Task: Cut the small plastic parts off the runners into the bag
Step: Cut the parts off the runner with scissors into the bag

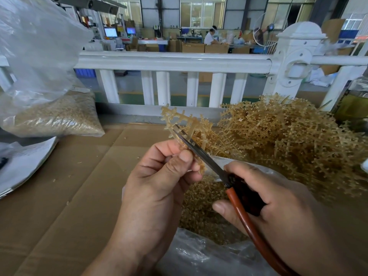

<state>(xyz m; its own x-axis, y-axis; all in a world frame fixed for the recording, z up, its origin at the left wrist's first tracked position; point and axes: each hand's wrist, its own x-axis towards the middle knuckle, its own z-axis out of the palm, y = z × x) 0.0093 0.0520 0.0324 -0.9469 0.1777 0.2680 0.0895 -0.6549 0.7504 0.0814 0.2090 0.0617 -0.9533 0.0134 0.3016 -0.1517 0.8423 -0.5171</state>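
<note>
Left hand (159, 186) pinches a tan branched runner (191, 121) by its lower stem, thumb against fingers, holding it above the open clear bag (199, 255). Right hand (288, 206) is clenched round the red handles of the scissors (207, 159). The blades lie against the stem just past the left thumb.

Handling, as judged: the runner looks light, thin and springy, and its twigs probably flex before they shear. Hold the stem below the cut, fingertips off the blades. Cut parts are tiny and may bounce, so stay over the bag mouth.

The surface is flattened cardboard (79, 186). Uncut runners are heaped (288, 136) at right, and a filled bag (55, 116) sits far left. A white railing (173, 61) runs behind, with a workshop of cartons and monitors beyond.
</note>
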